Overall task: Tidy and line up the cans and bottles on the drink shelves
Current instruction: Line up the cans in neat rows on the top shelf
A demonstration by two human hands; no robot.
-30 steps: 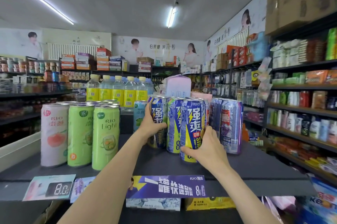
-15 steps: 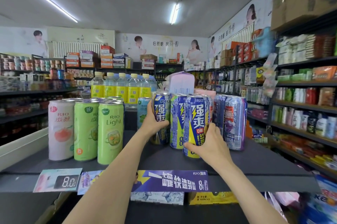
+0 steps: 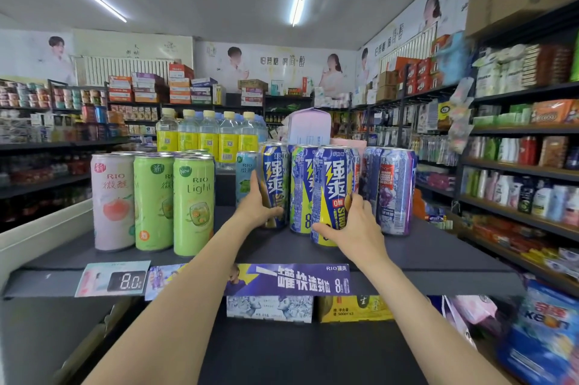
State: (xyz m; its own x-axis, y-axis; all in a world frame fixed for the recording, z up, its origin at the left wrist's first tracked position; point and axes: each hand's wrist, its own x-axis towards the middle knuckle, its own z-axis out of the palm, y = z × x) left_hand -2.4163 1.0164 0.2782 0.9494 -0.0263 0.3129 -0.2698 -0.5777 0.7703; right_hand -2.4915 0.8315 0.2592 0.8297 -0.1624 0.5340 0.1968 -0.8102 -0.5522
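Note:
On the dark top shelf [image 3: 438, 253] stand tall blue-and-yellow cans. My left hand [image 3: 258, 207] grips the leftmost blue can [image 3: 275, 174] low on its side. My right hand [image 3: 354, 228] holds the front blue can [image 3: 332, 184], which stands nearest the shelf edge. Another blue can [image 3: 300, 190] stands between them. To the right are purple-patterned cans [image 3: 394, 190]. At the left stand a pink can [image 3: 112, 199] and two green cans [image 3: 192, 202], with more behind. A row of yellow-labelled water bottles [image 3: 208, 137] stands at the back.
Price labels [image 3: 112, 279] and a purple banner [image 3: 291, 279] hang on the shelf's front edge. Boxes lie on the shelf below. A pink carton [image 3: 308, 126] stands behind the blue cans. Stocked shelves run along the right aisle and the left.
The view has shifted slightly; both hands keep their hold on the blue cans. The front can and my right hand have edged a little right, closer to the purple cans.

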